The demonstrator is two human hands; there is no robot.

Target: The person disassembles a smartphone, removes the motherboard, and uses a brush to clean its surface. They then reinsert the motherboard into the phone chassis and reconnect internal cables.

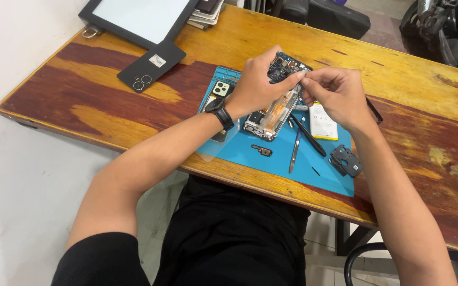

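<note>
Both hands meet above the blue work mat [271, 159] in the head view. Left hand [255, 85], with a black wristwatch [219, 110] on its wrist, grasps the opened phone [274, 108] from its left side, holding it tilted, upper end raised off the mat and lower end near the mat surface. Right hand [332, 92] is closed in a pinch at the phone's upper right edge, thumb and forefinger pressed together against the exposed board; what they pinch is too small to tell. The phone thus lies between the two hands, its circuit board and orange flex parts facing up. On the mat just below the phone lie a small dark component [261, 150], metal tweezers [294, 151] and a black tool [309, 136] crossing beside them. A yellow-and-white battery [323, 124] lies under the right wrist, and a dark camera-frame part [345, 160] rests near the mat's right edge. A phone back with a green camera block [220, 89] lies partly hidden by the left hand. Well apart, on the wooden table [425, 90], lie a black phone back cover [151, 66] and a framed white panel [139, 18] at the far left corner.
</note>
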